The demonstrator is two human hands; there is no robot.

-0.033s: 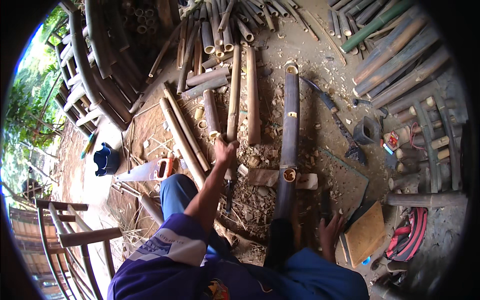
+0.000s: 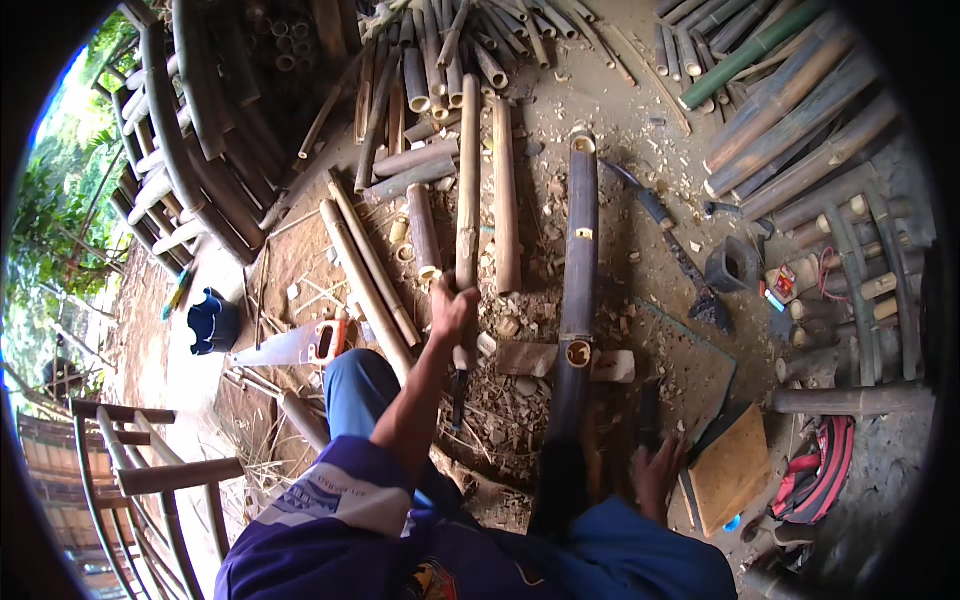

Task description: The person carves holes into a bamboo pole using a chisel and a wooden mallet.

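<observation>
My left hand (image 2: 455,312) is closed round a long bamboo-handled chisel (image 2: 467,190), whose narrow dark metal tip points down toward me. The chisel is just left of the dark bamboo pole (image 2: 580,285), which runs from my lap away from me. Rectangular and round holes are cut in the pole's upper side, and a wooden block (image 2: 525,357) lies beside and partly under it. Low on the right, my right hand (image 2: 655,475) has its fingers apart and holds nothing visible. Close to its fingertips is a dark, narrow object (image 2: 650,410) whose kind I cannot make out.
A handsaw (image 2: 285,345) and a blue bucket (image 2: 212,320) are on the left. Cut bamboo lengths (image 2: 365,280) lie ahead; stacks (image 2: 800,120) fill the far right. A machete-like blade (image 2: 690,265), a wooden board (image 2: 730,468) and a red-black bag (image 2: 818,470) lie rightward.
The chisel's far end has shifted slightly farther away and left in my left hand. My right hand has moved a little left and lower, fingers slightly blurred. The dark bamboo pole stays put.
</observation>
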